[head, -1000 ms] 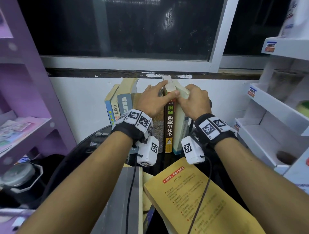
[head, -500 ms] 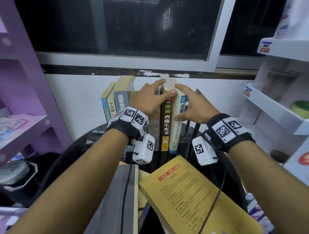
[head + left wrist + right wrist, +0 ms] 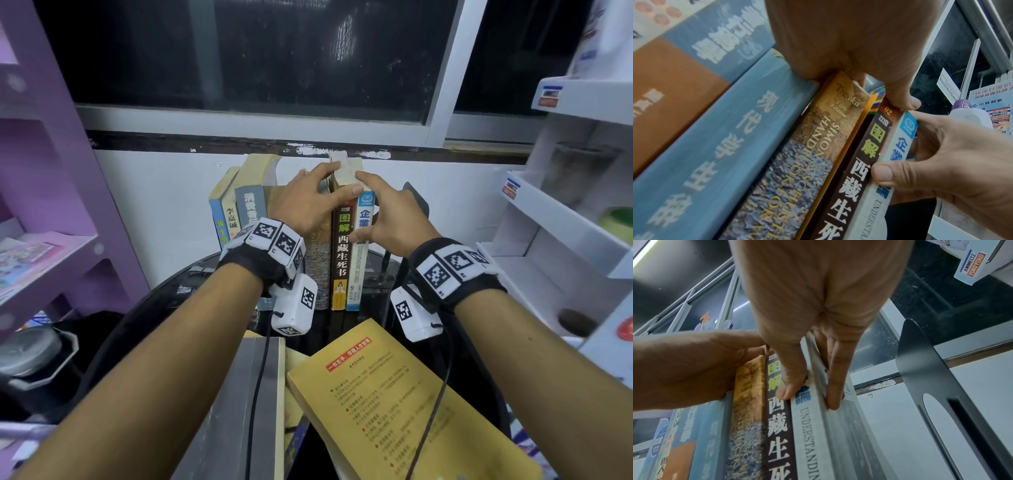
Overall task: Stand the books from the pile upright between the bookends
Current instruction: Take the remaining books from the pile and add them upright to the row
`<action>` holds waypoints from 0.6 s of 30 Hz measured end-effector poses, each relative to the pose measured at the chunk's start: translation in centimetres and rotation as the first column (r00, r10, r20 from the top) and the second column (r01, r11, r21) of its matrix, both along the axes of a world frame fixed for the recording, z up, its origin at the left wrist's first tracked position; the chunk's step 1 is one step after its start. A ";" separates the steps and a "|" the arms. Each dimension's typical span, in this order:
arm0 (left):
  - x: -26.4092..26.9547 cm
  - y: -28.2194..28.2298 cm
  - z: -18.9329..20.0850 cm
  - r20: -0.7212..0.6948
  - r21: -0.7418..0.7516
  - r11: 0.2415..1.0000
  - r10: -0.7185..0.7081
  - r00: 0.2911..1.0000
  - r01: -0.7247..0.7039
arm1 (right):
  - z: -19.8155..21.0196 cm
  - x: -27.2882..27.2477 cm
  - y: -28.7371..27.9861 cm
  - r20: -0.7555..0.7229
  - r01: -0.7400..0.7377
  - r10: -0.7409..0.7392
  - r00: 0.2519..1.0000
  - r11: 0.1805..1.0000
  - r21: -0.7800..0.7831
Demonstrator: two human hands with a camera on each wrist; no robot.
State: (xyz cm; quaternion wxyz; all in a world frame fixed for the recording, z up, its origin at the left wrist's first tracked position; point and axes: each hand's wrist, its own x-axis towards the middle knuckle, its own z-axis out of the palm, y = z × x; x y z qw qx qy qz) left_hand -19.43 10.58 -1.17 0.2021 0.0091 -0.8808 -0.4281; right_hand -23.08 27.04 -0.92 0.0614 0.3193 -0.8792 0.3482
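In front of the white book (image 3: 359, 274), nearest us, a yellow book (image 3: 394, 411) lies flat. Our right hand (image 3: 394, 222) pinches the white book, thumb on its spine and fingers along its right cover; it stands upright. Left of it, our left hand (image 3: 308, 202) lies spread over the neighbouring tops, thumb pressing the dark-spined book (image 3: 342, 253). Right of it, apart, stands a black bookend (image 3: 925, 363).

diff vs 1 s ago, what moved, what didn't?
The right hand slid from the top of the white-blue book down its side and now pinches it, thumb on spine, fingers on cover. The left hand stays on the book tops; the row of books stays upright, the yellow book flat.
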 end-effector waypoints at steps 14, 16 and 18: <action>0.0 -0.1 0.0 -0.010 -0.082 0.996 0.044 0.999 -0.045 | -0.2 -0.2 -0.2 0.022 0.017 -0.018 1.000 0.998 0.062; 0.0 0.0 0.1 -0.014 -0.105 0.993 0.048 0.999 -0.049 | -0.2 -0.1 -0.1 0.028 0.021 -0.023 0.999 0.998 0.063; 0.1 0.1 0.1 -0.030 -0.114 0.992 0.050 0.998 -0.053 | -0.2 0.1 -0.2 0.031 0.021 -0.024 0.999 0.998 0.067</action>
